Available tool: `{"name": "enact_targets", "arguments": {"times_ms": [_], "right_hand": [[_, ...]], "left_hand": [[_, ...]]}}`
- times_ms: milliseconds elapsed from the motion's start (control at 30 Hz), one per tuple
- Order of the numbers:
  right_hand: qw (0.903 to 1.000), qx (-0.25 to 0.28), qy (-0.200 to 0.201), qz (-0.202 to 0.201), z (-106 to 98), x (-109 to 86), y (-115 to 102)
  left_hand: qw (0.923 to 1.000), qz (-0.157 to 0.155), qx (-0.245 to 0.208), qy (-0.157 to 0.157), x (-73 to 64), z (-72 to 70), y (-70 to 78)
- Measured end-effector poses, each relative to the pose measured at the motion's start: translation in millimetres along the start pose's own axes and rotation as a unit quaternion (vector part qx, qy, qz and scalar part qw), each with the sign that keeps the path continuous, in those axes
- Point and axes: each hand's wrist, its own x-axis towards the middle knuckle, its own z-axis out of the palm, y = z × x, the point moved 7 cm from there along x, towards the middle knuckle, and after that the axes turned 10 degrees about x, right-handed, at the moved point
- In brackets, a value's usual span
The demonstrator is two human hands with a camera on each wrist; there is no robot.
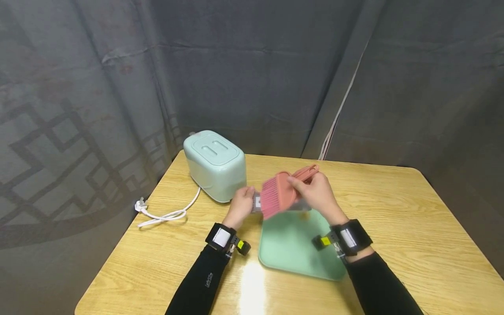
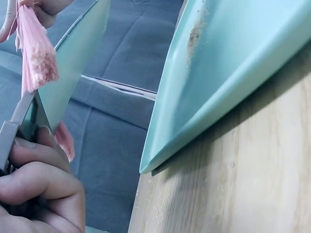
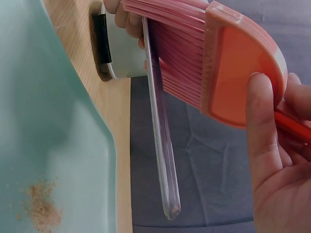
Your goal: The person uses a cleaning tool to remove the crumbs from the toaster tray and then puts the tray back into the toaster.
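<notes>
My left hand grips one end of a thin metal crumb tray, its fingers curled round the grey end in the left wrist view. My right hand pinches a pink brush by the base of its handle, thumb laid along the orange-pink head. The pink bristles touch the face of the crumb tray. Both are held above a mint-green tray. Brown crumbs lie in a small heap on the green tray. The brush hides much of the crumb tray in the head view.
A mint-green toaster with a lid stands at the back left of the wooden table. Its white cord and plug lie at the left edge. Grey curtains hang behind the table.
</notes>
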Motion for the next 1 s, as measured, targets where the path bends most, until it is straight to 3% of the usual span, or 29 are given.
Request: {"name": "enact_targets", "arguments": {"times_ms": [300, 633, 1000], "right_hand": [[0.9991, -0.034, 0.026, -0.001, -16.6, -3.2, 2.0], [0.9990, -0.021, 0.030, 0.025, -40.2, -8.2, 9.9], [0.9975, -0.039, 0.055, 0.021, -63.9, -11.0, 14.2]], "left_hand": [[0.9999, -0.005, -0.002, 0.011, 2.1, -2.4, -2.2], [0.9998, -0.017, -0.002, 0.008, 4.1, -6.2, -8.0], [0.9998, -0.019, -0.002, 0.007, 3.0, -9.4, -9.5]]}}
